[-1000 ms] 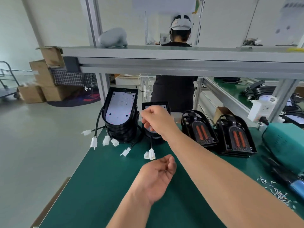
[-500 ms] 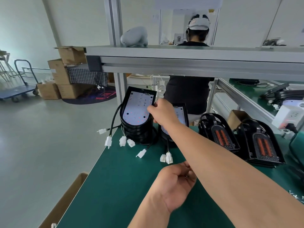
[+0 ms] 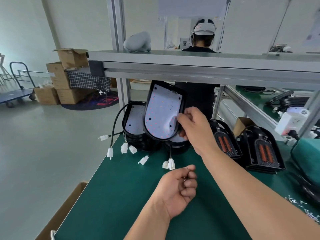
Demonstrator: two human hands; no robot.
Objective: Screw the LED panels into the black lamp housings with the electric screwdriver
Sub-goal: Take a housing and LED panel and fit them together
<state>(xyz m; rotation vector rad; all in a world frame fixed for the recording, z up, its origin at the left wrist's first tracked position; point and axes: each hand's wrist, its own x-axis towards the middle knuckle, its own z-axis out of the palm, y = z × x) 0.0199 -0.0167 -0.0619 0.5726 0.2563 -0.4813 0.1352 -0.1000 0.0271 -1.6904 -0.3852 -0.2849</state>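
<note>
Green table (image 3: 121, 187). Far left: stack of black lamp housings (image 3: 134, 134), LED panel up, white connectors (image 3: 124, 147) trailing in front. Just right, one lamp housing (image 3: 162, 115) with LED panel held tilted above the stack. Left hand (image 3: 178, 189) low over the table, fingers curled round small metal pieces (image 3: 186, 178), too tiny to name. Right hand (image 3: 195, 129) grips the raised housing's right edge. Right: two housings (image 3: 263, 153) lying back-side up.

The right hand (image 3: 195, 129) holds one lamp housing (image 3: 162, 113) raised and tilted over the stacked housings (image 3: 136, 142) at the far edge of the bench (image 3: 121, 196). Connectors (image 3: 168, 165) lie before the stack; two more housings (image 3: 259, 151) stand to its right. Nearer, the left hand (image 3: 178, 187) curls round what may be screws. Loose screws (image 3: 294, 203) lie far right.
</note>
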